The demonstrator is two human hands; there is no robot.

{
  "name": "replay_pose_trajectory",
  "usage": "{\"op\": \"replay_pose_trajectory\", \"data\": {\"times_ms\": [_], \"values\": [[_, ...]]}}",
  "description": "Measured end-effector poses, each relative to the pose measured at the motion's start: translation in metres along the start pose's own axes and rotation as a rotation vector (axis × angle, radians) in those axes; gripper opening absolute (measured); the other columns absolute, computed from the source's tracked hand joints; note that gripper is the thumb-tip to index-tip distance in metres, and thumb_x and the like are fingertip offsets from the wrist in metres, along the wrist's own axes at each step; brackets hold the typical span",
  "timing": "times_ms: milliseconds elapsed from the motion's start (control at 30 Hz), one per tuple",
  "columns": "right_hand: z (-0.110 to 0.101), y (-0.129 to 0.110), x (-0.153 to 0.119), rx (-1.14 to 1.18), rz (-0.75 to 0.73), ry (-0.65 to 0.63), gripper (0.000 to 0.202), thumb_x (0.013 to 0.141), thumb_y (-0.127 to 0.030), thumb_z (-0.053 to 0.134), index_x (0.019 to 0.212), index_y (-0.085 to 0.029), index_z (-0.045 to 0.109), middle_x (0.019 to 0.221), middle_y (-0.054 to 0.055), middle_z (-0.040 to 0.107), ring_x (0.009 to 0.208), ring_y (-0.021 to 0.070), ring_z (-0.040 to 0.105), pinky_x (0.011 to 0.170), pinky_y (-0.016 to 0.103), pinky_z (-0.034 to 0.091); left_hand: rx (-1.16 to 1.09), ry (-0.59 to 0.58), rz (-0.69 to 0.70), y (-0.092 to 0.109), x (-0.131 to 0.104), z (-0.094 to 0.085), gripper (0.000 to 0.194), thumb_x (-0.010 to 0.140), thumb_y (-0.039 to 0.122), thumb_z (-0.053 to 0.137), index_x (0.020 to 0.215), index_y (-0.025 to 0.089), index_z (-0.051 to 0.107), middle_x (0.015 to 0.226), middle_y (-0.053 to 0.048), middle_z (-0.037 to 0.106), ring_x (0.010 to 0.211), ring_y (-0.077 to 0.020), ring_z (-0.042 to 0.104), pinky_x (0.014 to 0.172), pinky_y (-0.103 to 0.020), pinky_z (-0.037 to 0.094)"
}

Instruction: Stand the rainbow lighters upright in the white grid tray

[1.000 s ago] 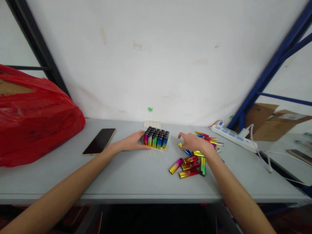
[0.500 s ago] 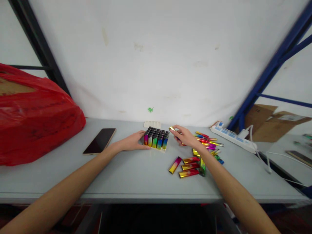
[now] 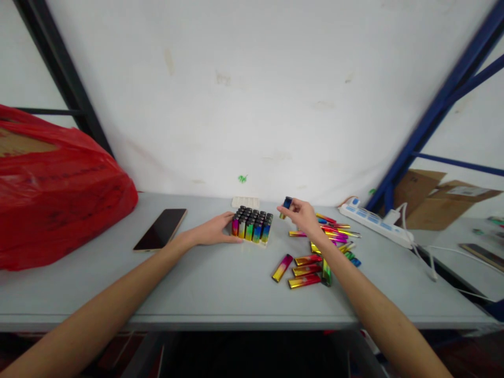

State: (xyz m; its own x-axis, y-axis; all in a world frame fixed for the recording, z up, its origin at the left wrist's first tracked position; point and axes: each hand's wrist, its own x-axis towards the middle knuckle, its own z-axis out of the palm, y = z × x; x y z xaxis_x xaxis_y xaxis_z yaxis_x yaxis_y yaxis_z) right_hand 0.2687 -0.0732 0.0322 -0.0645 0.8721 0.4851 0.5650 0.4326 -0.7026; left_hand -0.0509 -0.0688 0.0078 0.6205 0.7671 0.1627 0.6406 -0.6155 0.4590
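Left hand: bare, slim, fingers long and narrow, thumb slender. Right hand: bare, same slim build, fingers thin, knuckles softly rounded. Nails too small to make out. Left wrist and right wrist: bare, narrow. Left forearm and right forearm: bare, long, smooth outline, slender near wrists, widening evenly toward bottom edge of view. Dark area at bottom middle: near black, too dark to tell whether clothing.
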Motion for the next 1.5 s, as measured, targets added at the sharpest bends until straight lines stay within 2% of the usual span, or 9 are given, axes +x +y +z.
{"op": "replay_pose_trajectory", "data": {"times_ms": [100,200,333,433,667,867,1133,1367,1500], "values": [[0.001,-0.004,0.001,0.089,0.003,-0.051,0.058,0.087,-0.075,0.055,0.07,-0.02,0.057,0.061,-0.001,0.052,0.061,0.0149,0.052,0.061,0.028,0.044,-0.002,0.007,-0.001,-0.001,0.0,0.0,0.09,0.079,0.07,0.074,0.147,0.017,0.053,0.152,-0.015,0.055,0.139,-0.0357,0.052,0.122,-0.044,0.037],[0.005,-0.01,-0.002,0.316,0.055,-0.169,0.057,0.087,-0.076,0.052,0.086,-0.02,0.058,0.074,0.0,0.058,0.063,0.0141,0.057,0.06,0.028,0.05,-0.011,0.02,0.01,-0.002,0.0,0.0,0.089,0.078,0.07,0.074,0.146,0.015,0.054,0.151,-0.015,0.056,0.138,-0.036,0.053,0.122,-0.043,0.039],[0.013,-0.012,-0.007,0.467,0.112,-0.27,0.053,0.089,-0.073,0.054,0.105,-0.023,0.055,0.068,-0.007,0.048,0.05,0.0097,0.043,0.048,0.023,0.041,-0.023,0.035,0.025,-0.002,0.0,0.001,0.084,0.079,0.068,0.075,0.143,0.017,0.056,0.147,-0.014,0.06,0.134,-0.0351,0.057,0.12,-0.044,0.041],[0.017,-0.011,-0.01,0.355,0.106,-0.21,0.051,0.091,-0.073,0.05,0.09,-0.023,0.053,0.062,-0.008,0.04,0.049,0.0093,0.035,0.046,0.022,0.031,-0.025,0.043,0.03,0.0,0.0,0.001,0.084,0.079,0.068,0.075,0.143,0.017,0.056,0.147,-0.014,0.06,0.134,-0.0352,0.057,0.12,-0.044,0.041],[0.02,-0.011,-0.014,0.005,0.027,-0.046,0.058,0.092,-0.069,0.046,0.057,-0.022,0.039,0.054,-0.003,0.039,0.055,0.0127,0.038,0.055,0.029,0.027,-0.006,0.024,0.014,0.001,0.0,0.0,0.087,0.079,0.068,0.074,0.145,0.015,0.055,0.148,-0.015,0.059,0.134,-0.0349,0.057,0.12,-0.042,0.04],[0.024,-0.014,-0.013,-0.09,0.018,-0.006,0.041,0.089,-0.049,0.043,0.057,-0.023,0.041,0.053,-0.002,0.041,0.056,0.0137,0.041,0.057,0.03,0.025,-0.005,0.033,0.012,0.0,-0.001,0.0,0.088,0.079,0.068,0.075,0.145,0.014,0.055,0.147,-0.015,0.06,0.134,-0.0358,0.057,0.12,-0.044,0.041],[0.015,-0.024,-0.014,-0.094,-0.064,-0.011,0.054,0.093,-0.064,0.045,0.06,-0.022,0.039,0.056,-0.003,0.041,0.058,0.0132,0.039,0.059,0.029,0.026,-0.005,0.044,0.022,-0.004,0.0,0.002,0.086,0.079,0.068,0.075,0.145,0.017,0.055,0.148,-0.014,0.059,0.135,-0.0357,0.056,0.12,-0.046,0.041],[0.019,-0.02,-0.014,-0.136,-0.065,0.029,0.036,0.088,-0.043,0.045,0.058,-0.023,0.038,0.055,-0.003,0.036,0.056,0.0128,0.037,0.057,0.029,0.023,-0.008,0.046,0.039,-0.003,0.0,0.001,0.083,0.08,0.066,0.076,0.143,0.017,0.057,0.146,-0.013,0.061,0.132,-0.0346,0.058,0.119,-0.044,0.042],[0.02,-0.021,-0.014,-0.151,-0.088,0.009,0.036,0.09,-0.043,0.045,0.061,-0.023,0.039,0.056,-0.003,0.039,0.057,0.0132,0.038,0.059,0.029,0.024,-0.01,0.046,0.038,-0.002,-0.001,0.001,0.081,0.08,0.066,0.076,0.142,0.017,0.058,0.146,-0.013,0.061,0.132,-0.0341,0.059,0.119,-0.043,0.042]]}}
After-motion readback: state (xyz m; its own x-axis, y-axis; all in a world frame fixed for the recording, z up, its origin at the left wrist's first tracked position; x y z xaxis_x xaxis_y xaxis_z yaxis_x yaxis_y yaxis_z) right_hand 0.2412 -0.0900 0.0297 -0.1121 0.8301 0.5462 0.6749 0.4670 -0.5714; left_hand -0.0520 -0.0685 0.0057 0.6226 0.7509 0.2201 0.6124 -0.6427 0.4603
